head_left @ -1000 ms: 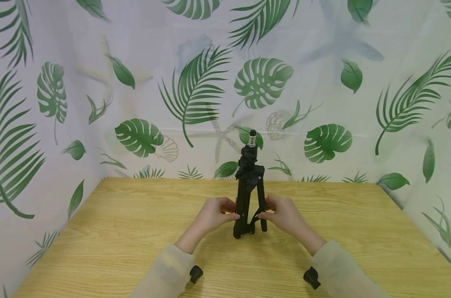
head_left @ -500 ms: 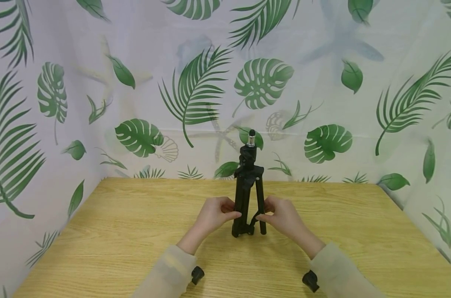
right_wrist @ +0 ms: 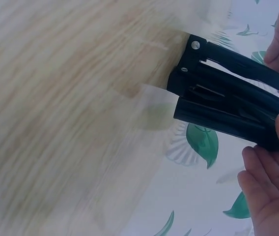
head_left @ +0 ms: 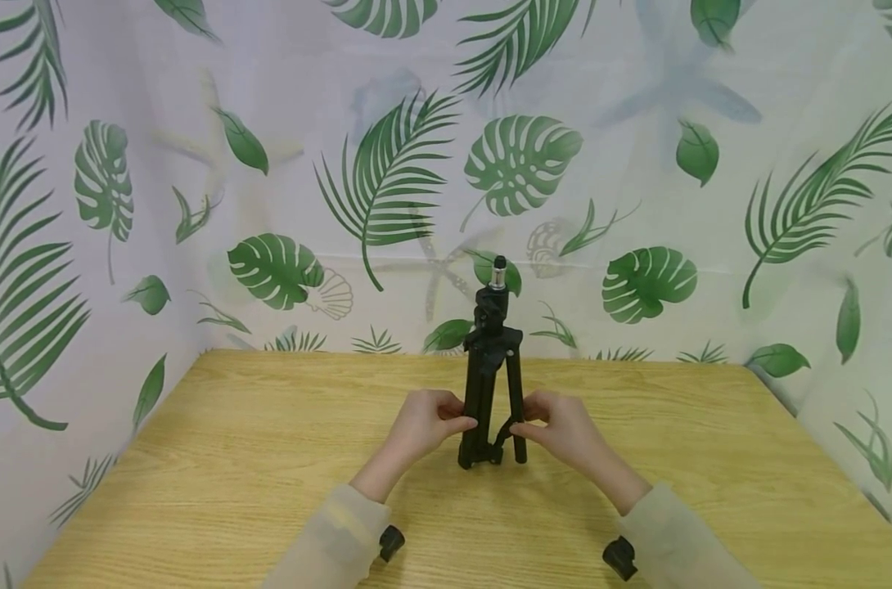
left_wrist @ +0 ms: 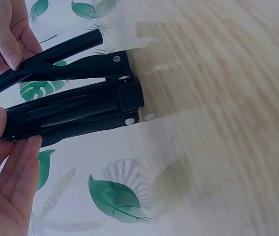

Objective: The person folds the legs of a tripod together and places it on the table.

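Observation:
A black tripod stand [head_left: 492, 335] with a silver-and-black tip stands upright before me, its legs mostly folded together. My left hand [head_left: 420, 425] pinches a leg on the left side, the thumb across its front. On the other side, my right hand [head_left: 566, 425] pinches the right leg, which is angled slightly outward. In the left wrist view, the lower leg ends and hinged braces [left_wrist: 88, 65] show close up, with rivets at the joints. The right wrist view shows my right thumb and fingers around a leg tube [right_wrist: 218, 120]. Whether the feet touch the table I cannot tell.
The wood-grain table [head_left: 269, 458] spreads out on both sides of the stand. Behind it hangs a white cloth [head_left: 409, 74] printed with green leaves. Small black devices [head_left: 620, 558] sit at both wrists, beside the pale sleeves [head_left: 335, 536].
From the earliest frame the tripod has shifted slightly left and turned a little, its right leg showing lower. Both hands keep their grip and barely move.

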Action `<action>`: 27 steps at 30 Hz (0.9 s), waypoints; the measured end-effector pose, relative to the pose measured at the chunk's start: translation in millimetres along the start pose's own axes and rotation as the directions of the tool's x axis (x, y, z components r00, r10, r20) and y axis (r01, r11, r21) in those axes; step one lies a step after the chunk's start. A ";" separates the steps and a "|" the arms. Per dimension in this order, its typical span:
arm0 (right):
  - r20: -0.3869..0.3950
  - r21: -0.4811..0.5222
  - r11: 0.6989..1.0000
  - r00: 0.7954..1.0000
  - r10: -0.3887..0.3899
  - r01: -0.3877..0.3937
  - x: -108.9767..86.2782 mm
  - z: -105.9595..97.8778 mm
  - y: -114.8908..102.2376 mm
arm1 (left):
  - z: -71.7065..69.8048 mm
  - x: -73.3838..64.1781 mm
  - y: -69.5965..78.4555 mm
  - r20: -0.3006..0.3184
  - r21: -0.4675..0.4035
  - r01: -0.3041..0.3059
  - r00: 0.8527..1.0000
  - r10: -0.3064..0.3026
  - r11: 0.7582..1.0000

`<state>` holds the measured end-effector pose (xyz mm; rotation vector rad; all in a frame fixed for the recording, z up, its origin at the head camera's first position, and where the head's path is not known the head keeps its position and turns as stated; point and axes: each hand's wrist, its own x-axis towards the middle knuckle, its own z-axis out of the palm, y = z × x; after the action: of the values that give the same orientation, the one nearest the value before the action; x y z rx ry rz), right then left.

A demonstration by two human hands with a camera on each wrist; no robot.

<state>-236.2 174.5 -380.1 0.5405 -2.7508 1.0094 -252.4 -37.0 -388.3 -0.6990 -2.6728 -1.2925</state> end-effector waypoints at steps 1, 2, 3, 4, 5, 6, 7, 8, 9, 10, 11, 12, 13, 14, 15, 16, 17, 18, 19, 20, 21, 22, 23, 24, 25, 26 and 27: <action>-0.003 -0.005 1.000 1.000 -0.001 0.001 0.1 0.3 0.2 | 0.2 0.1 0.2 -0.001 0.001 -0.001 1.000 0.001 1.000; -0.005 -0.008 1.000 1.000 -0.001 0.001 0.2 0.7 0.5 | 0.5 0.2 0.3 -0.003 0.003 -0.004 1.000 0.004 1.000; -0.007 -0.009 1.000 1.000 0.001 -0.001 0.2 1.1 0.7 | 0.6 0.2 0.7 -0.006 0.007 -0.008 1.000 0.008 1.000; -0.010 -0.010 1.000 1.000 0.003 -0.003 0.3 1.5 0.7 | 1.0 0.3 0.7 -0.009 0.008 -0.013 1.000 0.013 1.000; -0.015 -0.011 1.000 1.000 0.005 -0.005 0.4 1.9 0.7 | 1.1 0.3 1.1 -0.012 0.010 -0.012 1.000 0.012 1.000; -0.018 -0.012 1.000 1.000 0.006 -0.006 0.5 2.2 0.7 | 1.4 0.5 1.1 -0.014 0.011 -0.012 1.000 0.012 1.000; -0.021 -0.015 1.000 1.000 0.006 -0.007 0.5 2.6 0.5 | 1.7 0.7 1.0 -0.017 0.014 -0.012 1.000 0.012 1.000; -0.023 -0.017 1.000 1.000 0.007 -0.008 0.5 2.9 0.3 | 2.0 0.9 0.7 -0.019 0.017 -0.014 1.000 0.014 1.000; -0.026 -0.020 1.000 1.000 0.008 -0.009 0.5 3.3 0.0 | 2.2 1.1 0.6 -0.021 0.016 -0.011 1.000 0.011 1.000; -0.029 -0.024 1.000 1.000 0.009 -0.009 0.5 3.5 -0.4 | 2.6 1.3 0.2 -0.021 0.015 -0.008 1.000 0.009 1.000; -0.031 -0.026 1.000 0.999 0.010 -0.010 0.7 3.7 -0.7 | 2.8 1.6 -0.1 -0.022 0.014 -0.004 1.000 0.005 1.000; -0.033 -0.026 1.000 0.999 0.010 -0.011 0.9 4.0 -1.1 | 3.1 1.9 -0.5 -0.024 0.012 -0.006 1.000 0.007 1.000; -0.036 -0.027 1.000 0.999 0.011 -0.012 1.2 4.2 -1.4 | 3.5 2.2 -0.9 -0.027 0.012 -0.010 1.000 0.010 1.000; -0.038 -0.025 1.000 0.999 0.014 -0.015 1.6 4.3 -1.7 | 3.7 2.6 -1.2 -0.030 0.011 -0.012 0.999 0.012 1.000; -0.041 -0.024 1.000 0.999 0.017 -0.018 2.0 4.6 -1.9 | 3.8 2.9 -1.2 -0.032 0.008 -0.011 0.999 0.011 1.000; -0.043 -0.022 1.000 0.999 0.019 -0.020 2.4 4.8 -2.2 | 4.0 3.3 -1.4 -0.034 0.008 -0.012 0.999 0.012 1.000; -0.045 -0.022 1.000 0.999 0.021 -0.022 2.8 5.1 -2.3 | 3.9 3.7 -1.2 -0.036 0.008 -0.011 0.999 0.011 1.000; -0.047 -0.021 1.000 0.999 0.023 -0.024 3.2 5.4 -2.3 | 4.0 4.0 -1.3 -0.036 0.008 -0.010 0.999 0.010 1.000; -0.048 -0.023 0.999 0.999 0.025 -0.026 3.5 5.7 -2.3 | 4.0 4.2 -1.2 -0.036 0.008 -0.005 0.999 0.006 1.000; -0.049 -0.021 0.999 0.998 0.027 -0.028 3.7 6.1 -2.4 | 3.9 4.4 -1.0 -0.035 0.006 0.000 0.999 0.000 1.000; -0.049 -0.023 0.999 0.998 0.028 -0.029 4.0 6.6 -2.4 | 3.8 4.5 -0.9 -0.033 0.004 0.004 0.999 -0.004 1.000; -0.049 -0.022 0.999 0.998 0.029 -0.030 4.2 7.0 -2.3 | 3.9 4.6 -1.1 -0.032 0.005 0.007 0.999 -0.007 1.000; -0.048 -0.021 0.999 0.998 0.031 -0.032 4.4 7.5 -2.3 | 4.0 4.6 -1.2 -0.031 0.005 0.007 0.999 -0.007 1.000; -0.048 -0.019 0.999 0.998 0.033 -0.034 4.5 7.9 -2.4 | 4.1 4.3 -1.6 -0.029 0.004 0.008 1.000 -0.008 1.000; -0.049 -0.018 0.999 0.998 0.035 -0.036 4.6 8.3 -2.3 | 4.1 4.1 -1.7 -0.028 0.001 0.010 1.000 -0.010 1.000; -0.048 -0.015 0.999 0.998 0.039 -0.039 4.6 8.7 -2.4 | 4.2 4.0 -1.9 -0.026 0.000 0.010 1.000 -0.010 1.000; -0.048 -0.013 0.999 0.998 0.041 -0.042 4.6 9.1 -2.4 | 4.4 3.9 -2.1 -0.025 -0.001 0.010 1.000 -0.010 1.000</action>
<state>-239.7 165.6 -384.3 0.4533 -2.7357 0.9975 -256.3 -33.4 -391.6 -0.6666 -2.6593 -1.2961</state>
